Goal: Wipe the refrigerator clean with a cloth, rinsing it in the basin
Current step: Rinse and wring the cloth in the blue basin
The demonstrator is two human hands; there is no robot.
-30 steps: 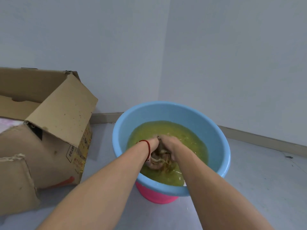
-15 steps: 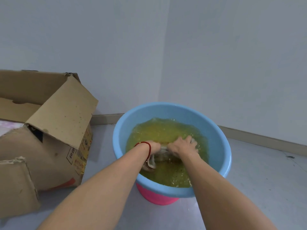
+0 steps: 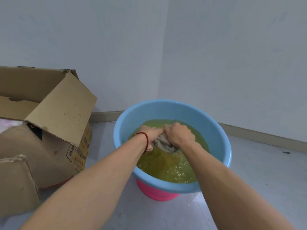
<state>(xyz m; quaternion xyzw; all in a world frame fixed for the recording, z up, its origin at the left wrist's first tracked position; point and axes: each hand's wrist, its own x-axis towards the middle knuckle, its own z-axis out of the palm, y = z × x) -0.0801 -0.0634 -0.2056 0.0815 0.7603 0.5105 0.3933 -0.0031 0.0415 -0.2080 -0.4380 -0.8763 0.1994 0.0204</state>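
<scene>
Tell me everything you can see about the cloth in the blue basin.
The grey-brown wet cloth is bunched into a twisted, ropy wad, looking like soft woven fabric. It sits just above the yellow-green water inside the round light-blue plastic basin, its lower end near the surface. The left hand grips its left side and the right hand grips its right side, knuckles up, so most of it is hidden. Its full size and shape cannot be told.

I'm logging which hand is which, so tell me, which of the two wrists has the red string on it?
The left hand's wrist: a red string loops round it, while the right hand's wrist is bare. Both hands grip the cloth.
</scene>
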